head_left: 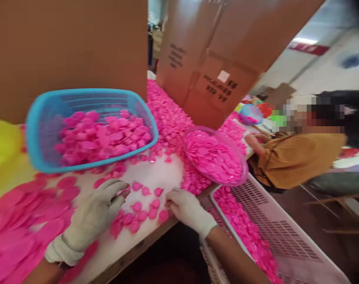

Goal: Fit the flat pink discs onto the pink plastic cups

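My left hand [98, 211], in a white knit glove with bare fingertips, is closed in a pinch over the table. A bit of pink shows between its thumb and forefinger, seemingly a small pink plastic piece [120, 193]. My right hand [186, 209], gloved the same way, rests by the table's front edge with fingers curled together; what they hold, if anything, is hidden. Between both hands lie several loose round pink pieces with small tabs [142, 215]. Larger flat pink discs [25, 225] are heaped left of my left hand.
A blue basket [92, 167] of pink pieces stands behind my hands. A pink bowl [244, 173] of discs sits right, above a pale crate [288, 232] with more pieces. Large cardboard boxes [194, 51] rise behind. A yellow container [4, 144] is left; a person [300, 157] sits right.
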`<state>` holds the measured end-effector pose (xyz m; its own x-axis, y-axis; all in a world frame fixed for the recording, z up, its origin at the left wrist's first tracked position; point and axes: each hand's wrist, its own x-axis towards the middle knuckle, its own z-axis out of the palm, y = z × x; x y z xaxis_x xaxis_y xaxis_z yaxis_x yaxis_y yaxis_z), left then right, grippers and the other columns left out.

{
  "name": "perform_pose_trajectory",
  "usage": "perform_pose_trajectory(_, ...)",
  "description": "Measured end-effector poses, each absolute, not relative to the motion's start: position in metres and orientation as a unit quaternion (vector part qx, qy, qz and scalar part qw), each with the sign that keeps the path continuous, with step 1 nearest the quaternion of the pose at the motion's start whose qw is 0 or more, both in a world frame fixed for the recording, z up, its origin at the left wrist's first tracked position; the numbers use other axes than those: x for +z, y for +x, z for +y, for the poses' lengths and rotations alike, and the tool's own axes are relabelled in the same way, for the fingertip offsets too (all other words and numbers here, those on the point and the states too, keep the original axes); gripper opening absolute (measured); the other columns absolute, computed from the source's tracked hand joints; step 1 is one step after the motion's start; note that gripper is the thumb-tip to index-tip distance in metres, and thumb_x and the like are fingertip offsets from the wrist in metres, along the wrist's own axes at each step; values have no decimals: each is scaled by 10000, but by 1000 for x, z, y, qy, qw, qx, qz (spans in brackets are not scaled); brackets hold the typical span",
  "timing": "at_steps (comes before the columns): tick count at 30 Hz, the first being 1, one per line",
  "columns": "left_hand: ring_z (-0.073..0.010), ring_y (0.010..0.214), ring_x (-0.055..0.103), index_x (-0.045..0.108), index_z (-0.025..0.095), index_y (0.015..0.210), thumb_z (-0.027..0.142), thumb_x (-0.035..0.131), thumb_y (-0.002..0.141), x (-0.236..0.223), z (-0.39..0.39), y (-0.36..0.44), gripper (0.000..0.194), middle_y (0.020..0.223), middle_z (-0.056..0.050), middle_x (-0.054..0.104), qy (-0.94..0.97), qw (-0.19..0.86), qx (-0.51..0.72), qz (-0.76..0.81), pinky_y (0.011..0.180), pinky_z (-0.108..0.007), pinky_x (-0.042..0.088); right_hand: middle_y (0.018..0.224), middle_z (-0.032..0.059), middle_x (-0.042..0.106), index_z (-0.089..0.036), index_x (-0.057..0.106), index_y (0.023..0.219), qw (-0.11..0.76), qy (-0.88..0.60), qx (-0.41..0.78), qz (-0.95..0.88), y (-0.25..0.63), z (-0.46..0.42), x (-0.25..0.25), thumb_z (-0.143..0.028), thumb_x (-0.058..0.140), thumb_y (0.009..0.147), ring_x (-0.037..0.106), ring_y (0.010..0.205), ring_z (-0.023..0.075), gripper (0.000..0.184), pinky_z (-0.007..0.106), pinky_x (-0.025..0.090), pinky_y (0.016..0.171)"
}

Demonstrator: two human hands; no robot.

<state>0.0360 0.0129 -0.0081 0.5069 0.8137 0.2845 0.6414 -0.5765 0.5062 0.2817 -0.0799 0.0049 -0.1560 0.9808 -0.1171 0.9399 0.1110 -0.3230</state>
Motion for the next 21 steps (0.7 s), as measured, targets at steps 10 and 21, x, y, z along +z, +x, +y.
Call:
perform_pose_trajectory(10,-178,838,661,644,236,878,419,491,797,-20,-47,-53,251,936,-6,708,745,191,235,594,740,-238,526,901,20,583,-213,597,893,-24,-569,186,-800,272,-83,0,-193,526,829,541,839,171,97,282,380,711)
perform_pose_trajectory(21,-148,791,653,656,243,889,328,438,881,-22,-72,-16,234,904,-21,671,802,194,182,536,699,-225,512,942,57,653,-163,640,913,-23,-483,251,-839,283,-64,8,-98,434,873,570,924,175,220,287,394,851)
